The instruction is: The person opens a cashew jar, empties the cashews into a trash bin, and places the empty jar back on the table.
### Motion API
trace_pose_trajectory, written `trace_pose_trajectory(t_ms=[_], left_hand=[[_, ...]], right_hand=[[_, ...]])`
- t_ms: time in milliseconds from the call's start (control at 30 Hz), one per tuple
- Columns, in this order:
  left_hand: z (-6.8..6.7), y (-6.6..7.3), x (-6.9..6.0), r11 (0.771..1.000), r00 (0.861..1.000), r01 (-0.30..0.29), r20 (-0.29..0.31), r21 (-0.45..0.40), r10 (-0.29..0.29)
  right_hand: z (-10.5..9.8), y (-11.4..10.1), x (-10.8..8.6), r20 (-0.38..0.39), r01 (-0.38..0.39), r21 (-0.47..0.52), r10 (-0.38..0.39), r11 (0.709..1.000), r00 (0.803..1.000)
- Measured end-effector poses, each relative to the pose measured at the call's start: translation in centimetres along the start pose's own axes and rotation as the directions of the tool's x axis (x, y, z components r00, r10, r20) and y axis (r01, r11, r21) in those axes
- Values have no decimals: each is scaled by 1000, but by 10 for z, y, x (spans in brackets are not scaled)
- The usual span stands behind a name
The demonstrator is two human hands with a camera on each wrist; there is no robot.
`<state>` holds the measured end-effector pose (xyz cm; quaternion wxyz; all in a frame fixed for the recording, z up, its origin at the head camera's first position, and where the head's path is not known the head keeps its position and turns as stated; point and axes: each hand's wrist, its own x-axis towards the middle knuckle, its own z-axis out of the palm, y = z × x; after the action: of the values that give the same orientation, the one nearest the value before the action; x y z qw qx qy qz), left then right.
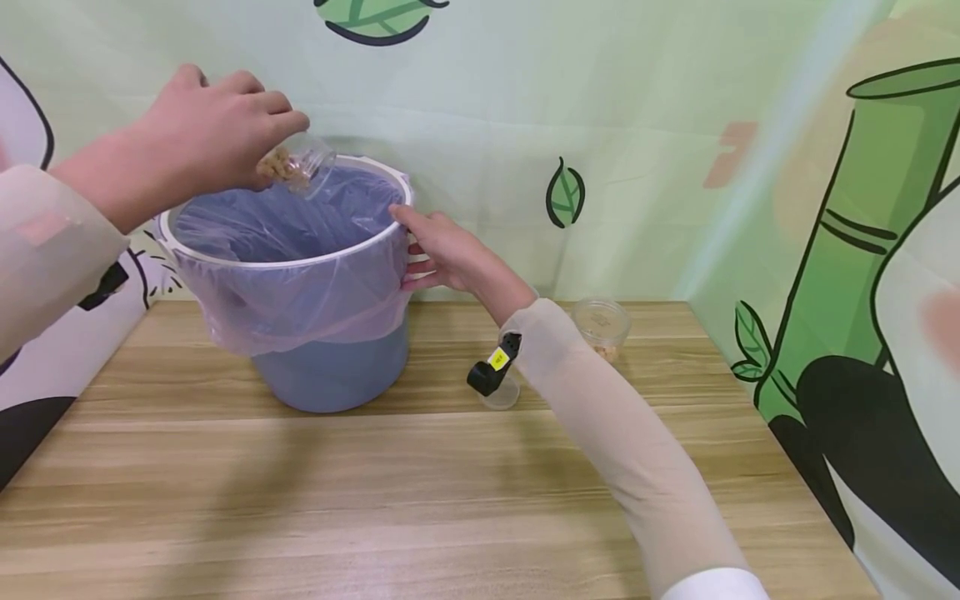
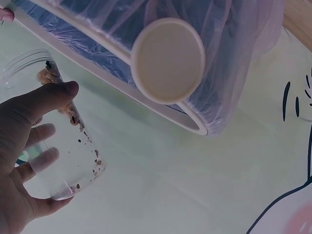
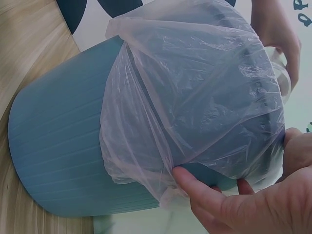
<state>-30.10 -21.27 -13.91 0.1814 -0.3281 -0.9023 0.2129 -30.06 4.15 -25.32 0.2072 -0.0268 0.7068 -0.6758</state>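
My left hand (image 1: 217, 129) grips a clear plastic jar (image 1: 309, 160), tipped with its mouth pointing down over the bin. Clumps of brown crumbly bits (image 2: 48, 75) lie near the mouth, and smaller specks cling along its wall. Below stands a blue bin (image 1: 330, 379) with a white rim (image 1: 300, 263), lined by a translucent pinkish bag (image 1: 315, 312) folded over the outside. My right hand (image 1: 450, 254) holds the bin's right side, thumb at the rim and fingers against the bag. In the right wrist view those fingertips (image 3: 183, 175) press the bag; the bin leans slightly.
A second clear jar (image 1: 602, 321) with brown bits stands at the back right of the wooden table (image 1: 450, 500). Near my right wrist lies a clear round lid (image 1: 502, 395), partly covered by the wrist camera (image 1: 491, 371). A printed cloth (image 1: 480, 100) hangs behind.
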Motion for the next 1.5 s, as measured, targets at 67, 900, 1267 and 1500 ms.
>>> trace_pose_trajectory(t_ms=[67, 900, 1267, 1500], left_hand=[[0, 1, -1, 1000, 1000, -5, -11, 5, 5], [-3, 6, -1, 996, 999, 3, -38, 86, 1], [-1, 4, -3, 1000, 1000, 9, -26, -6, -9], [-4, 4, -1, 992, 996, 86, 43, -94, -82]], right_hand=[[0, 0, 0, 1, 1, 0, -1, 1000, 1000], [0, 0, -1, 4, 7, 21, -7, 1000, 1000], [-1, 0, -3, 4, 8, 21, -8, 1000, 1000], [-1, -1, -2, 1, 10, 26, -10, 1000, 1000]])
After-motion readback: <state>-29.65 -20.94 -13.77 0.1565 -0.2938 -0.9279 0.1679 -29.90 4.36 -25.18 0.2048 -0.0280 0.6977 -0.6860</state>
